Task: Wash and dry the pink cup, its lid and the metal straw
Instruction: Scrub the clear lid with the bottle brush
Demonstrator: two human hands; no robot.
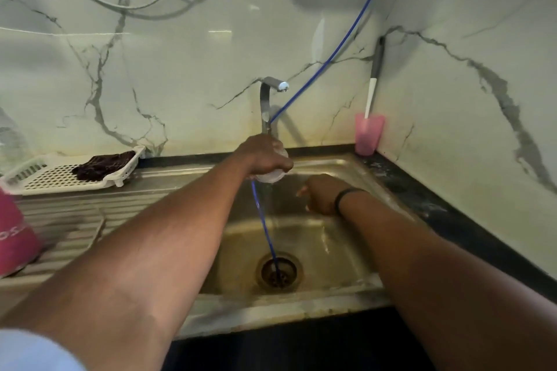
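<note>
The left hand's grip [265, 156] pinched the translucent round plastic lid [271, 175] under the tap; the right hand [319, 194], loosely curled and empty, hovered just right.

The steel tap [265, 105] rises behind my sink [346, 250]. Left of the tap, a white basket [45, 175] holds a dark cloth [104, 165]. Right of it, a small pink tumbler [369, 135] holds a white-handled brush [371, 96]. A blue hose [340, 45] slants past the tap to the drain [278, 272].

Home kitchen, sink corner: steel sink [346, 166] with ribbed drainboard [60, 220] and open drain [278, 271], metal tap [266, 105], marble-look wall panels [150, 69], dark worktop [437, 208], white dish rack [54, 178] holding a dark cloth [102, 166].
</note>
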